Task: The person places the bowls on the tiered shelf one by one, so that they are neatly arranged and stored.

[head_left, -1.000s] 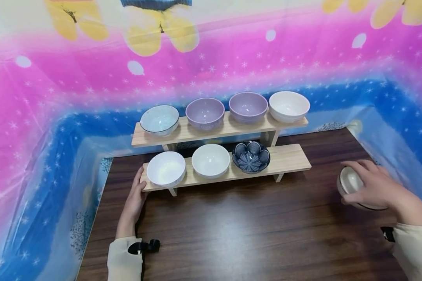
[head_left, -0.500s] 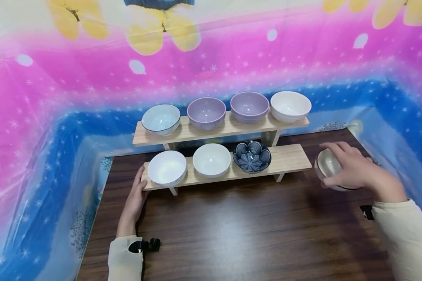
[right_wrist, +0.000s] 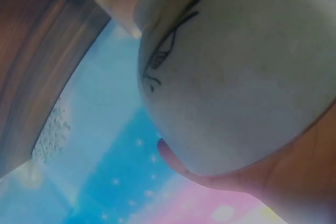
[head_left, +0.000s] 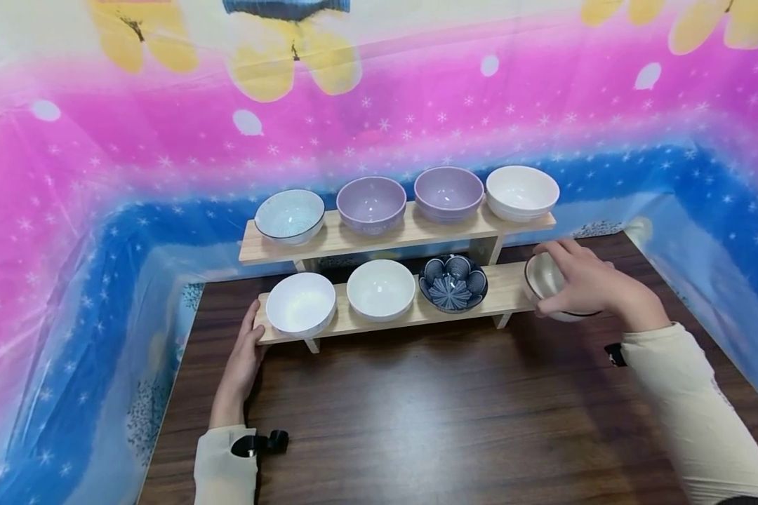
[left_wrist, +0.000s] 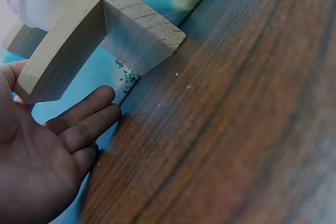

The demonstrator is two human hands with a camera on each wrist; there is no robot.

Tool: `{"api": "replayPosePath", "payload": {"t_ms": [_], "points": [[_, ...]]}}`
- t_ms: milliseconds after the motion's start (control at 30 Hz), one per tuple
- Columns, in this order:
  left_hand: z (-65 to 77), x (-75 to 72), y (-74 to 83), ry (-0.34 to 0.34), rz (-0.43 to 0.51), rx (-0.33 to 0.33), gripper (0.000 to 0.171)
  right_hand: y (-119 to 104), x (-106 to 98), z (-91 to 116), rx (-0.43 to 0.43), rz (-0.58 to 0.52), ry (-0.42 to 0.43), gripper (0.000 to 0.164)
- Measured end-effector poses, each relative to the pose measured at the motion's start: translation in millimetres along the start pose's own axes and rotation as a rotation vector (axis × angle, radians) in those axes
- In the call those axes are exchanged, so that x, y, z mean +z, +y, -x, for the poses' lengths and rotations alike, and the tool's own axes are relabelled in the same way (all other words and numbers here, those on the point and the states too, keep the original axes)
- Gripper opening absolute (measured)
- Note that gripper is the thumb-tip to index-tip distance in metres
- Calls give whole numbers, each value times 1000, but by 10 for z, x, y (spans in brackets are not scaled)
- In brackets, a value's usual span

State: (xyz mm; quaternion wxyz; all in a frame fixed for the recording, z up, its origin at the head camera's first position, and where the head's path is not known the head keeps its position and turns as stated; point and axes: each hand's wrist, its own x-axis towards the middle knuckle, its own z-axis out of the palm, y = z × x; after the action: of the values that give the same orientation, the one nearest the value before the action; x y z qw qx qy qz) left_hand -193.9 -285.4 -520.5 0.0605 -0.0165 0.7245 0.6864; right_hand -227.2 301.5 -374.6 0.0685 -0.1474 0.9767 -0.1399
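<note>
My right hand [head_left: 584, 280] grips a beige, dark-rimmed bowl [head_left: 545, 275] across its rim, fingers on the far side and thumb near me. The bowl covers the right end of the lower board; whether it touches the wood cannot be told. Its pale outer wall [right_wrist: 231, 87] bears a dark line drawing. My left hand [head_left: 243, 358] holds the left end of the two-tier wooden stand [head_left: 505, 284] between thumb and index finger; the other fingers [left_wrist: 92, 124] extend beneath. On the lower tier sit a white bowl [head_left: 300, 305], another white bowl [head_left: 381, 291] and a dark patterned bowl [head_left: 453, 284].
Along the upper tier stand a pale blue bowl [head_left: 289, 216], a purple bowl [head_left: 371, 205], a second purple bowl [head_left: 448, 194] and a white bowl [head_left: 522, 193]. The stand is on a dark wooden table [head_left: 404, 414]. A colourful cloth [head_left: 417, 112] hangs behind.
My right hand has carried the beige bowl leftward and away from me, from over the table's right side to the lower tier's right end. My left hand has stayed in place.
</note>
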Motion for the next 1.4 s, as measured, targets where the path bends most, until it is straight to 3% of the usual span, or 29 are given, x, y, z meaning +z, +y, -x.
{"api": "replayPosePath", "payload": {"t_ms": [533, 1067, 1300, 1400], "points": [[1, -2, -35, 7, 13, -6, 66, -216, 168, -322, -52, -2, 1, 94], [2, 23, -34, 7, -4, -13, 65, -254, 239, -341, -40, -24, 39, 93], [-31, -2, 15, 14, 22, -20, 66, -261, 271, -321, -43, -52, 54, 112], [-31, -22, 19, 23, 1, -28, 66, -279, 289, -301, -62, -41, 65, 111]]}}
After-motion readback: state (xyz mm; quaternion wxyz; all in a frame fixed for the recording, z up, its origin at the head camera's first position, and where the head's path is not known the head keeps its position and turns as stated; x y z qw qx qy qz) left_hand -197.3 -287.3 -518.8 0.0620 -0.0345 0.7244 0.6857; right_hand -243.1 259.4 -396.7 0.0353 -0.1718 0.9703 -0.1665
